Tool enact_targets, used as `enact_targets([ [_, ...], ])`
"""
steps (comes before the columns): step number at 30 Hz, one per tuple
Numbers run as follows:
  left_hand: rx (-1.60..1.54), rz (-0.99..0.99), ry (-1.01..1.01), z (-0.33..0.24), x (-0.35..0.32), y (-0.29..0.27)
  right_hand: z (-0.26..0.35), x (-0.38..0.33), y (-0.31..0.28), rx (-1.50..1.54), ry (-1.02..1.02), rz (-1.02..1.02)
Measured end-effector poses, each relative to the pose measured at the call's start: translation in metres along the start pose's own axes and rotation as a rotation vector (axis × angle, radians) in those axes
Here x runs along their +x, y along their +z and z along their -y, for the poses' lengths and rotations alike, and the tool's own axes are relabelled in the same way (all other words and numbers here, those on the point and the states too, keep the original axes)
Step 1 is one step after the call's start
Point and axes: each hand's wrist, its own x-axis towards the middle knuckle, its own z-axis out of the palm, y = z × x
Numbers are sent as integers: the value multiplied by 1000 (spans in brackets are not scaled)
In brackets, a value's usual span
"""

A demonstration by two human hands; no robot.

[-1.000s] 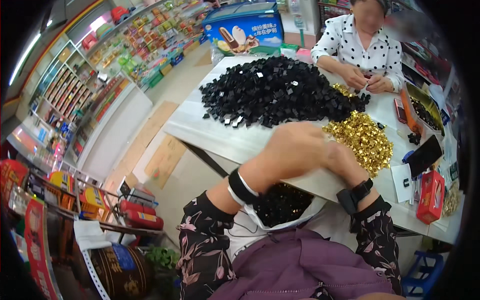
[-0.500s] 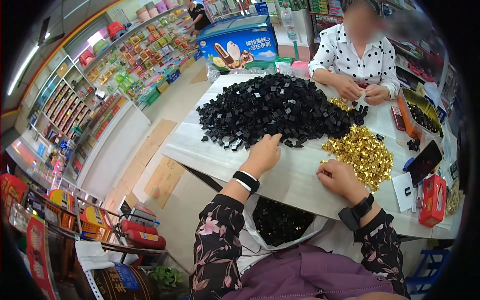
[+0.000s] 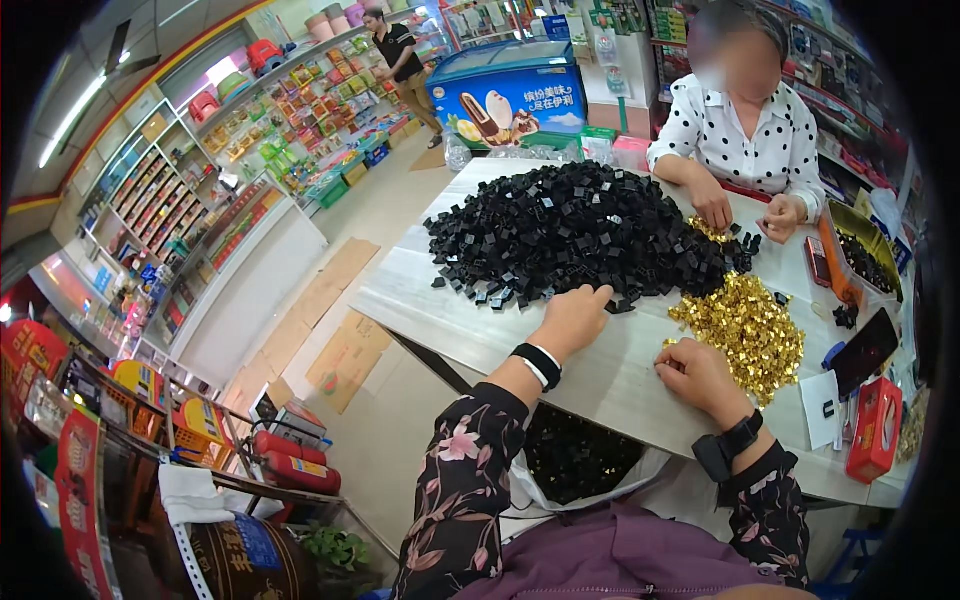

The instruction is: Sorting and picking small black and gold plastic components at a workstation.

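A large heap of small black plastic pieces (image 3: 560,230) covers the middle of the table. My left hand (image 3: 575,320) is at its near edge, with bent fingers close together beside the black pieces. Whatever its fingertips may hold is hidden. To the right lies a heap of small shiny gold pieces (image 3: 745,335). Beside its near left edge, my right hand (image 3: 695,372) rests low over the table with fingers curled in and the thumb against them. Anything inside that grip is too small or covered to name.
Across the table (image 3: 420,290), a person in a dotted shirt (image 3: 745,140) handles small pieces. At the right are a phone (image 3: 865,355), a red tin (image 3: 875,430) and an open box (image 3: 860,250). A bag of black pieces (image 3: 580,455) sits below the table's near edge.
My left hand has moved along the black heap's edge and its spread fingers have drawn together. The person opposite has parted their hands, one now lowered at the gold pieces. The whole view has shifted.
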Motion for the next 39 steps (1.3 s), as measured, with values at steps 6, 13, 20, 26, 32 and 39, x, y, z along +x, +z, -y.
enact_targets([
  [6, -7, 3, -10, -6, 3, 5, 0, -3, -1, 30, 11, 6],
  [13, -82, -27, -62, -4, -26, -12, 1, -1, 3, 37, 35, 37],
  [20, -514, -232, -281, -17, -87, -23, -4, -1, -2, 14, 26, 79],
  [26, -518, -549, -427, -18, -93, -8, 0, 5, -5, 68, 24, 67],
  [32, -493, -492, -382, -29, -95, -12, -4, 1, -4, 76, 54, 77],
  [39, -410, -520, -359, -24, -98, -11, 1, 4, 0, 61, 17, 60],
])
